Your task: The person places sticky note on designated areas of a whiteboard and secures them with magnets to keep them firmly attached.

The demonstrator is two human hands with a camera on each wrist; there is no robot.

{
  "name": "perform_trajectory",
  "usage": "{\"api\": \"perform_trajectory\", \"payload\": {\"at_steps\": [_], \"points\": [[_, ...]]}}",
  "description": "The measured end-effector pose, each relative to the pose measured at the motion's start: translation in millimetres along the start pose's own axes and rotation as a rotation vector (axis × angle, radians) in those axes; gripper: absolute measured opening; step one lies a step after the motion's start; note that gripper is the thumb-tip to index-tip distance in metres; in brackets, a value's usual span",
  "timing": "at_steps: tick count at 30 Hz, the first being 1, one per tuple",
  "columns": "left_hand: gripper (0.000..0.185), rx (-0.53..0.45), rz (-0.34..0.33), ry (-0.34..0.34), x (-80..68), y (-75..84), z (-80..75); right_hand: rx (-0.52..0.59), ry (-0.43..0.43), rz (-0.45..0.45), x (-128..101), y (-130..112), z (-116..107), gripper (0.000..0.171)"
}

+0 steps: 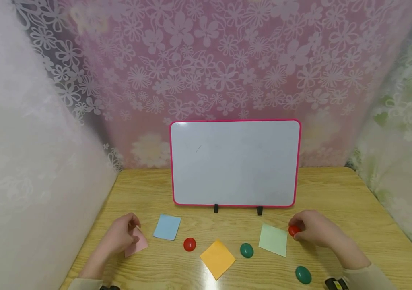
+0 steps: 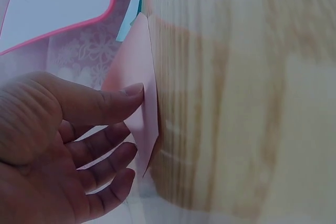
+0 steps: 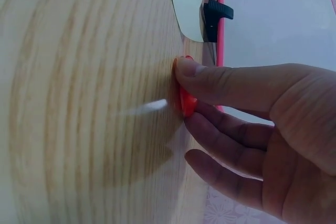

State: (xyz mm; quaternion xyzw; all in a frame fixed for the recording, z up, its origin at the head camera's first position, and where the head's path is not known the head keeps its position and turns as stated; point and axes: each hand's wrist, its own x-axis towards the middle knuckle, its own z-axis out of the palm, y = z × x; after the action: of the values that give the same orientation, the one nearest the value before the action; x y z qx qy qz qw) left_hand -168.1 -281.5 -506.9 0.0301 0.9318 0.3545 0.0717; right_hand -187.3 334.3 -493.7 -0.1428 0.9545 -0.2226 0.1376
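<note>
Behind everything hangs a flowered cloth point(image 1: 227, 60), pink across the middle. In front of it spreads the wood-grained surface point(image 1: 148, 189), and near its far edge the white board point(image 1: 235, 163) stands upright in a pink rim.

My forearms reach in from the lower left and lower right, slanting towards each other, pale sleeves ending around the wrists. My left hand point(image 1: 120, 233) has its palm turned inward; the thumb lies across the face of the pink note point(image 1: 140, 244) and pinches it, the lower fingers curving loosely. My right hand point(image 1: 316, 228) nearly mirrors it, thumb and fingers gripping the near red disc point(image 1: 294, 230), the remaining fingers bent. I cannot tell whether that disc is clear of the surface.

The pink note is the leftmost, near the blue note point(image 1: 167, 228). The orange note point(image 1: 217, 259) lies turned cornerwise towards me, and the green note point(image 1: 273, 240) is just left of the gripped disc.

Of the loose discs, one green disc point(image 1: 303, 275) sits below my right hand, the other point(image 1: 246, 250) between the orange and green notes, and a second red disc point(image 1: 189, 244) between the blue and orange ones.

Smallest are two black feet point(image 1: 259, 210) under the board.
</note>
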Motion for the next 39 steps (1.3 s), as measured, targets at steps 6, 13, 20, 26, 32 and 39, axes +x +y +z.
{"api": "perform_trajectory", "payload": {"at_steps": [6,13,20,26,32,39], "points": [[0.041,-0.020,0.007,0.014,-0.8,-3.6,-0.3,-0.024,0.010,-0.071,-1,4,2,0.030],[0.023,-0.018,0.040,0.022,-4.3,-9.0,-2.8,-0.035,0.023,-0.174,-3,12,1,0.031],[0.015,-0.047,0.035,0.037,-4.9,-14.2,-3.4,-0.003,0.004,-0.176,-2,17,0,0.036],[0.009,-0.054,0.013,0.041,-4.8,-16.1,-4.9,0.004,-0.007,-0.143,-1,18,0,0.035],[0.004,-0.107,0.001,0.026,-4.6,-16.5,-7.2,-0.018,-0.006,-0.145,-1,17,-1,0.033],[0.006,-0.210,-0.038,-0.005,-4.2,-15.1,-13.3,-0.027,-0.020,-0.153,-5,16,-2,0.033]]}}
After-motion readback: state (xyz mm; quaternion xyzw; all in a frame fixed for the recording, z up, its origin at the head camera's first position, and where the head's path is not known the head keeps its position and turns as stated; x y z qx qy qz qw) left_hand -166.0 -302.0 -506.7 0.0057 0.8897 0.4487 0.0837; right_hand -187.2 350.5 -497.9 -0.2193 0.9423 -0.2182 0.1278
